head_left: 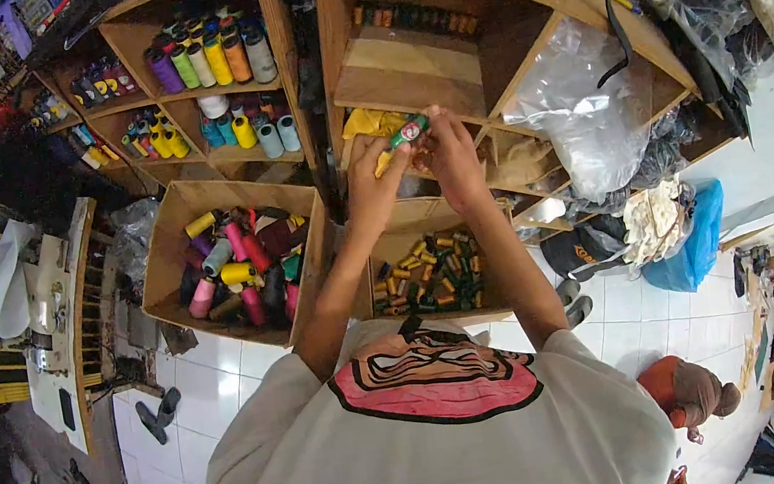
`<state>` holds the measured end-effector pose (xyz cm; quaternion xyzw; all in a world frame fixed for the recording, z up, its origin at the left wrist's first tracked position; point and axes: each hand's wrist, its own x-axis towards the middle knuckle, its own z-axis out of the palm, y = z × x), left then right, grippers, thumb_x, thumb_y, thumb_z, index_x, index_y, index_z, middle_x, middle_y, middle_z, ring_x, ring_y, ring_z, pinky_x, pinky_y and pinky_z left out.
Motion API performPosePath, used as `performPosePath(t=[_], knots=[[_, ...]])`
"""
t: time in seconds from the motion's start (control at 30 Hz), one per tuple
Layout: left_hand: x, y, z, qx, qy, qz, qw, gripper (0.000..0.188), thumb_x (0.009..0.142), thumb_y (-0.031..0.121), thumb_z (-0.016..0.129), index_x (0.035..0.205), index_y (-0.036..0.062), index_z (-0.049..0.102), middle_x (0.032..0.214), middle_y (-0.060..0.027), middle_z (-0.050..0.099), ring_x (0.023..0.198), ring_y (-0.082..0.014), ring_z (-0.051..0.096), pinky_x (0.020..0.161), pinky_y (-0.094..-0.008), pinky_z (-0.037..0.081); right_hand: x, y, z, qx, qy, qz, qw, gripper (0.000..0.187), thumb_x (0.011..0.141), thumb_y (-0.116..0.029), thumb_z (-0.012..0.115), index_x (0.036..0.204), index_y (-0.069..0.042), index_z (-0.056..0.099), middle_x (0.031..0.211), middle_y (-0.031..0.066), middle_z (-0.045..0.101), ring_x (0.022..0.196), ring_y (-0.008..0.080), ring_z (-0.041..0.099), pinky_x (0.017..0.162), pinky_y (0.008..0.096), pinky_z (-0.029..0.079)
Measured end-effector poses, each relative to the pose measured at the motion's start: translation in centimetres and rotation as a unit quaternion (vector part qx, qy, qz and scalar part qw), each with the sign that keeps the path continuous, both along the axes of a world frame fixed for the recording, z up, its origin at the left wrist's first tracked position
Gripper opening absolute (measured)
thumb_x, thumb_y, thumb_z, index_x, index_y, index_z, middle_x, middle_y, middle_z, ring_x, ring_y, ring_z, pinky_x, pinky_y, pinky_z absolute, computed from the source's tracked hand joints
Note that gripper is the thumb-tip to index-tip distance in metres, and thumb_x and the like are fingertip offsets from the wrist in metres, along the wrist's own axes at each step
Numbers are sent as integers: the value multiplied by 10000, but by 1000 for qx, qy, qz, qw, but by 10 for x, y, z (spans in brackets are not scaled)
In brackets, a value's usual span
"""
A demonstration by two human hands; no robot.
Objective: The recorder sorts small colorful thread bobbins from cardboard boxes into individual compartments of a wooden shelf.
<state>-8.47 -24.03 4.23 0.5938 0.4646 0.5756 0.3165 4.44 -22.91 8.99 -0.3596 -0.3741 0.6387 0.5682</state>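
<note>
Both my hands meet in front of the shelf, around a green cylinder (409,131) with a round red and white mark; it looks like a battery. My left hand (370,176) grips its lower side with closed fingers. A yellow end (383,164) shows by those fingers; whether it belongs to the same cylinder I cannot tell. My right hand (450,156) pinches the upper end. Below my forearms, a cardboard box (387,320) holds many similar dark green and gold cylinders (432,270). Others of that look (417,16) stand in a row on the shelf above.
A larger carton (165,313) of coloured thread cones stands on the left. More thread cones (211,57) fill the wooden shelves behind. Clear plastic (579,110) hangs over the right compartments, near a blue bag (696,244). At lower right is another person (683,387).
</note>
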Motion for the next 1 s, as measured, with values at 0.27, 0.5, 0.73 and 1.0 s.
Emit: performPosePath(t=[0.27,0.5,0.73,1.0], knots=[[28,7,-1,28,-70,64,995,290,922,226,558,1004,-51,526,937,-122,443,902,-251,483,796,-337,393,11,22,-21,67,-96,83,990,205,895,-207,635,1000,-40,582,884,2,583,746,81,498,660,235,409],[40,45,-39,30,23,72,997,445,899,79,495,1318,20,358,1127,-177,362,1054,-339,441,936,-430,374,22,40,-26,63,-201,14,977,237,904,-230,631,1002,-23,572,852,17,567,737,87,488,683,261,405],[24,126,-70,35,8,34,999,395,943,117,473,1299,-3,354,1231,-260,470,1133,-372,482,927,-419,389,45,50,-37,57,-233,-19,971,182,909,-209,631,1009,-66,581,959,3,602,893,89,529,776,254,415],[-4,209,-55,-48,153,5,987,359,918,237,564,1177,9,462,1008,-220,584,893,-378,578,735,-442,459,60,68,-53,120,-235,-82,961,198,863,-208,693,945,-65,584,853,-7,594,733,75,506,656,249,427]])
